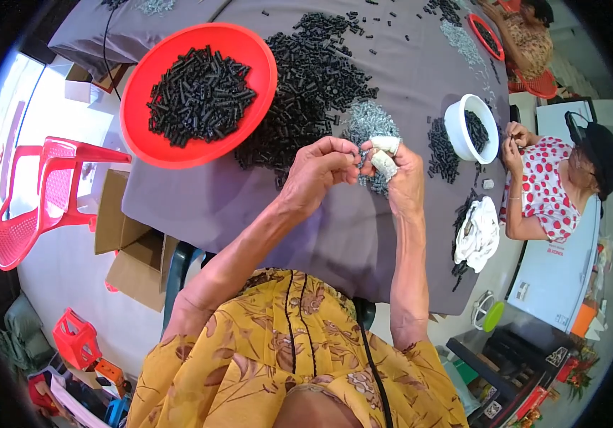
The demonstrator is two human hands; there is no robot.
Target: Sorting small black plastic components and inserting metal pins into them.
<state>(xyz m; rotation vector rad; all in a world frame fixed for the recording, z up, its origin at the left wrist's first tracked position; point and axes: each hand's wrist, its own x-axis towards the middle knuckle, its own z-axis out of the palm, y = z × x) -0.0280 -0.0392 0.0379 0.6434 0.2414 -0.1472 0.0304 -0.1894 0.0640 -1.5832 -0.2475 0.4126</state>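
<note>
Both hands meet over the grey-covered table, fingertips close together. My left hand (pixel 321 175) is closed in a pinch, and what sits between its fingers is too small to name. My right hand (pixel 405 180) is pinched as well, with white wraps (pixel 385 162) on its thumb and a finger. Just beyond them lies a heap of small silvery metal pieces (pixel 372 118), partly hidden by my right hand. A large pile of short black tubular parts (pixel 313 82) spreads to the left of it. Similar parts (pixel 203 96) fill a round red tray (pixel 135 118) at the left.
A white bowl (pixel 456 125) with black parts stands to the right, near a crumpled white cloth (pixel 477 232). Across the right edge a person in a dotted top (pixel 545 182) handles something small. A red chair (pixel 53 196) and a cardboard box (pixel 139 264) stand left of the table.
</note>
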